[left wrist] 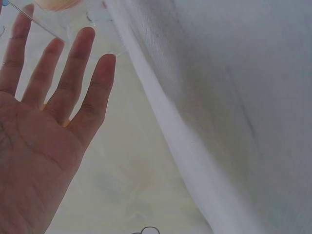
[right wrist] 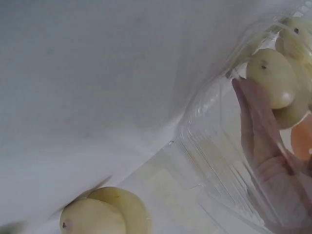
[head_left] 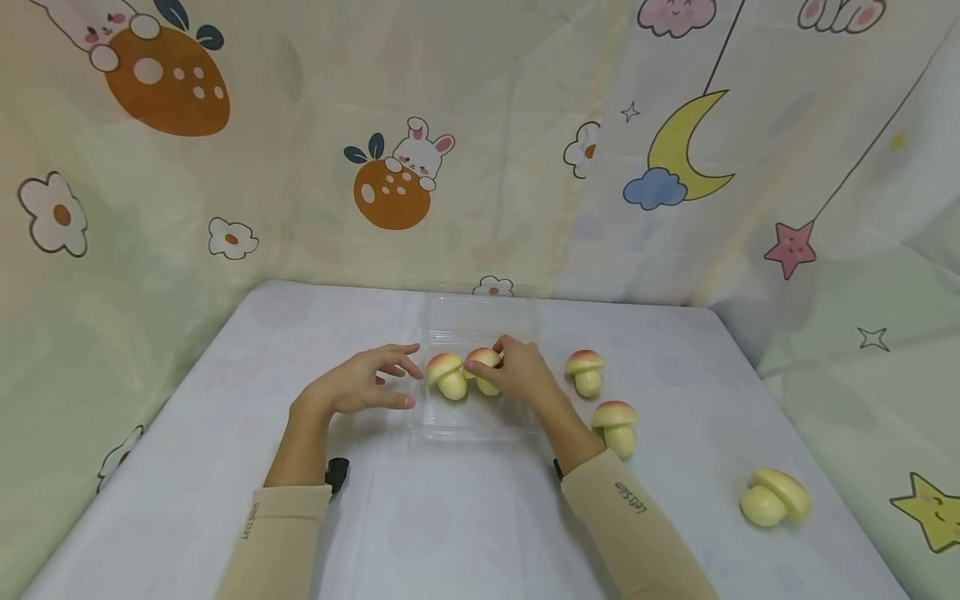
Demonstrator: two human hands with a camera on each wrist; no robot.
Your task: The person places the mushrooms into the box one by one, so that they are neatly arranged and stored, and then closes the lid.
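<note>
A toy mushroom point(head_left: 482, 356) with a red-tinged cap is held between the thumb and fingers of my right hand point(head_left: 522, 372), inside a clear plastic box point(head_left: 468, 422). Beside it in the box lies another toy mushroom point(head_left: 447, 375), the two almost touching. In the right wrist view, the right hand point(right wrist: 273, 170) shows through the clear wall, with its fingers against the pale mushroom point(right wrist: 272, 78). My left hand point(head_left: 363, 383) hovers at the box's left edge, fingers spread and holding nothing; its open palm point(left wrist: 39, 146) fills the left of the left wrist view.
Right of the box are a toy mushroom point(head_left: 585, 372) and a second mushroom point(head_left: 617, 429) near my right forearm. A third mushroom point(head_left: 776, 497) lies on its side farther right. The box's raised clear lid point(head_left: 480, 315) is behind. A patterned curtain point(head_left: 487, 167) encloses the white table point(head_left: 420, 525).
</note>
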